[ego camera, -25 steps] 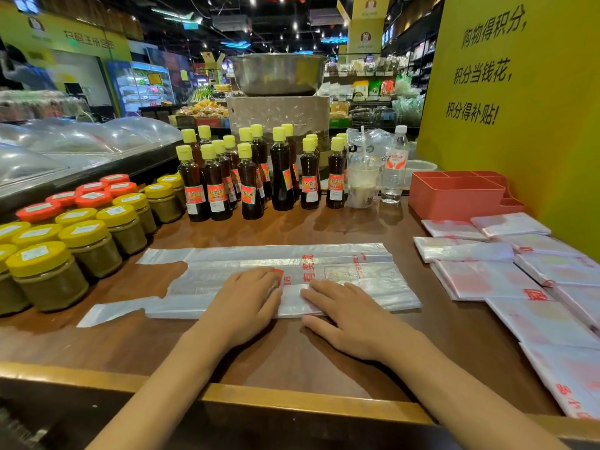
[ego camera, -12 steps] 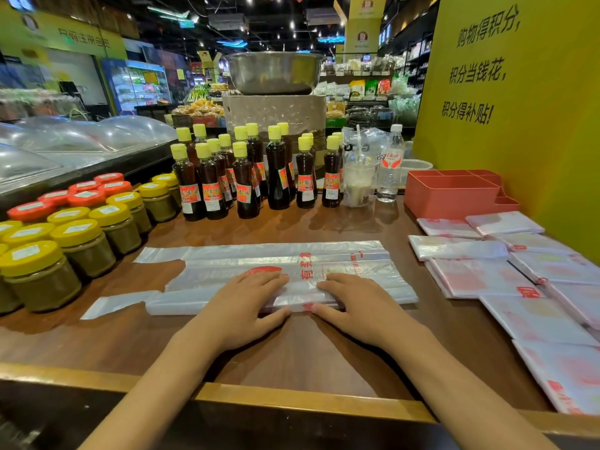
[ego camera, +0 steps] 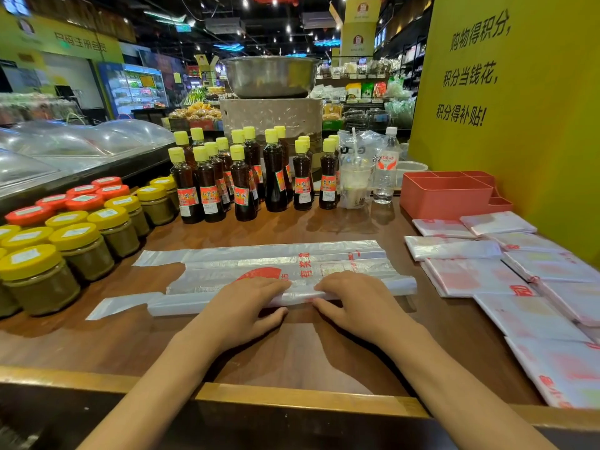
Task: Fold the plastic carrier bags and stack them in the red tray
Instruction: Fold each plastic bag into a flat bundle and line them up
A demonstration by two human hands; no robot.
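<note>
A clear plastic carrier bag [ego camera: 259,271] with red print lies flat across the wooden counter, handles to the left. Its near edge is lifted and rolled over. My left hand [ego camera: 242,306] pinches that edge at the middle, fingers on top and thumb beneath. Just to its right, my right hand [ego camera: 354,303] pinches the same edge in the same way. The red tray [ego camera: 448,198], with several compartments, stands at the back right against the yellow wall. Several folded bags [ego camera: 480,277] lie spread on the counter in front of the tray.
Dark sauce bottles [ego camera: 240,183] with yellow caps stand in rows behind the bag. Jars with yellow and red lids [ego camera: 74,228] fill the left side. A bagged drink cup [ego camera: 355,177] and a water bottle [ego camera: 386,170] stand beside the tray. The counter's raised front edge [ego camera: 292,397] runs below my wrists.
Both hands went from pressing flat on the bag to pinching its near edge, which has lifted off the counter and begun to turn over away from me.
</note>
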